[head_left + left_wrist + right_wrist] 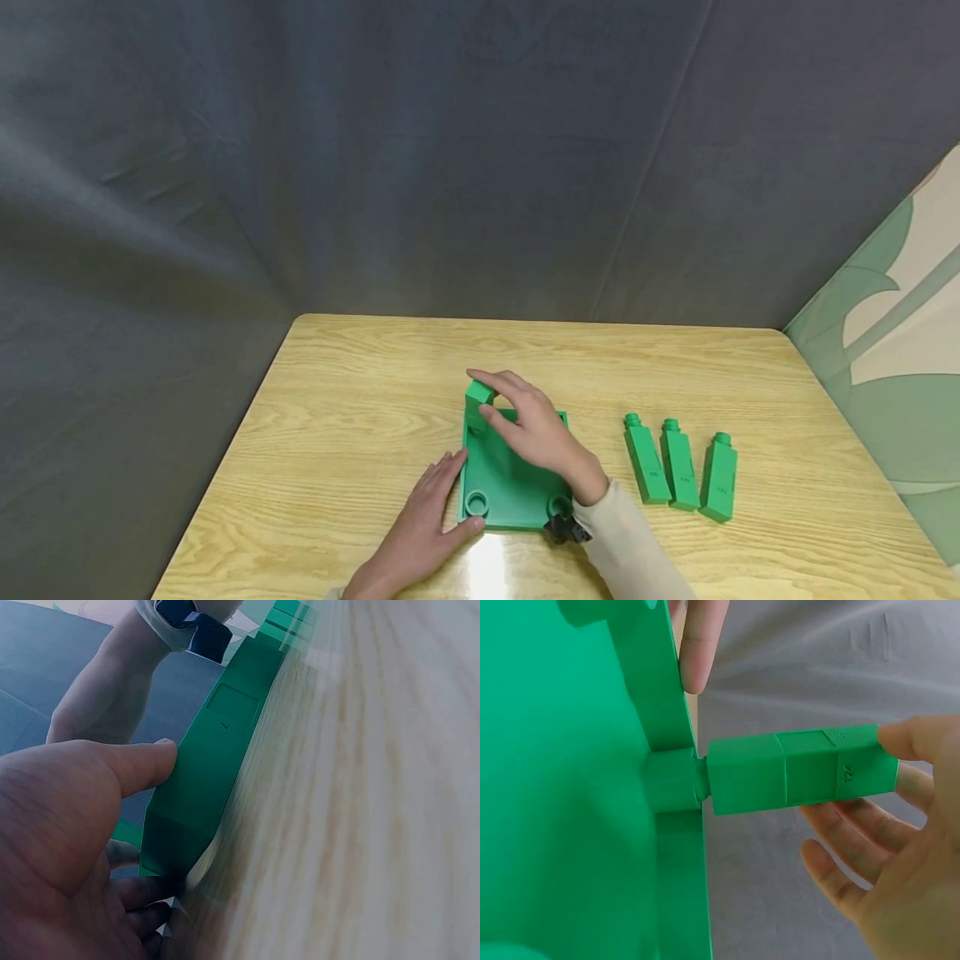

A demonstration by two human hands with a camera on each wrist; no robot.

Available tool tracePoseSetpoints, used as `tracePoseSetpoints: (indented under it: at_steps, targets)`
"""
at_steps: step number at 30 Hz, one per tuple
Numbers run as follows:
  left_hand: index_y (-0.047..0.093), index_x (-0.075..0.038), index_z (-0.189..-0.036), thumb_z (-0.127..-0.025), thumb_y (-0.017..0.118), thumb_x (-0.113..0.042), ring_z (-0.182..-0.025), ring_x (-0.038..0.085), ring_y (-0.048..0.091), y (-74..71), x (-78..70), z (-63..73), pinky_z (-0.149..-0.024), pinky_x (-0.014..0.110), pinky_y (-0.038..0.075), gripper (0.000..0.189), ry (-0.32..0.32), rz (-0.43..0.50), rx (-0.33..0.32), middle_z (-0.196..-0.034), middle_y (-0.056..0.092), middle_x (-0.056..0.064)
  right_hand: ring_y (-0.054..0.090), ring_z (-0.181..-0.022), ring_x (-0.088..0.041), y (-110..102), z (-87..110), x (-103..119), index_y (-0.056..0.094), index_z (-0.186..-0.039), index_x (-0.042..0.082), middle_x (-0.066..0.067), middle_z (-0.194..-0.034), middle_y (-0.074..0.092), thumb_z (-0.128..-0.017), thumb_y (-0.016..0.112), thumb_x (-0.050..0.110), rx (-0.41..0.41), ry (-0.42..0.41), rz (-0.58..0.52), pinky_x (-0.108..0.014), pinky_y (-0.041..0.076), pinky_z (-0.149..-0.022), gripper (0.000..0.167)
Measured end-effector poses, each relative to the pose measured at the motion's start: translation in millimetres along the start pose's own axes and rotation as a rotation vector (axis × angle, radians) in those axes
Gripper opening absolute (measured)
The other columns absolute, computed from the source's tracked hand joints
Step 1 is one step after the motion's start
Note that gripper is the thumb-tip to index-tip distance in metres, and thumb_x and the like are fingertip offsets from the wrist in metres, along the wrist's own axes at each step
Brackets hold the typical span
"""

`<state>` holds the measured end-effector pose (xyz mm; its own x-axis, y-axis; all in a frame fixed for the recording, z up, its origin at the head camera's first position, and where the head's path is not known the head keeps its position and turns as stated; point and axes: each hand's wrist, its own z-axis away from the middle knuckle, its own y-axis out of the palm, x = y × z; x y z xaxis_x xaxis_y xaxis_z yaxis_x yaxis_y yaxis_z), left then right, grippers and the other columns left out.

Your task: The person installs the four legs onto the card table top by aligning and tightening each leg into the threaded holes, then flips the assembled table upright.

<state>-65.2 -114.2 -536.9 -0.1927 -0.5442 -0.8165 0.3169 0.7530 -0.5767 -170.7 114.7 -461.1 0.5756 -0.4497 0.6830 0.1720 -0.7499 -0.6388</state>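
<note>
Your right hand pinches the leg between fingers and thumb, upright at the tray's far-left socket; left hand, fingers extended, braces it. Likely best: twist plumb, no side-load.

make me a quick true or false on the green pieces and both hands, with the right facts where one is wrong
1. The right hand holds a green post upright at the board's far-left corner. True.
2. The loose posts lie to the left of the board. False: the three loose posts lie to its right on the table.
3. The left hand touches the board near its near-left corner. True.
4. A post already stands in the near-left socket. False: the near-left socket is empty.
5. The held post is red. False: it is green, like the board.
</note>
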Motion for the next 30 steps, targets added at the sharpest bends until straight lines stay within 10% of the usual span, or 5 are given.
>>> tracePoseSetpoints:
  at_steps: [14, 30]
  targets:
    - [0.026, -0.021, -0.178, -0.108, 0.068, -0.057, -0.169, 0.042, 0.022, -0.6, -0.3, -0.4, -0.133, 0.073, 0.019, 0.090, 0.000, 0.004, 0.015, -0.182, 0.031, 0.011, 0.072, -0.113, -0.031, 12.5, -1.0, 5.1, 0.068, -0.137, 0.008, -0.010, -0.126, 0.073, -0.100, 0.087, 0.029, -0.176, 0.048, 0.187, -0.044, 0.066, -0.087, 0.047]
    - [0.026, -0.019, -0.178, -0.108, 0.068, -0.057, -0.169, 0.042, 0.021, 0.2, -0.3, 0.6, -0.133, 0.072, 0.017, 0.091, 0.008, 0.008, 0.001, -0.181, 0.030, 0.013, 0.057, -0.149, -0.031, -1.0, 0.7, -3.0, 0.052, -0.167, 0.017, -0.007, -0.159, 0.061, -0.119, 0.053, 0.017, 0.048, -0.027, -0.084, -0.063, 0.048, -0.120, 0.049]
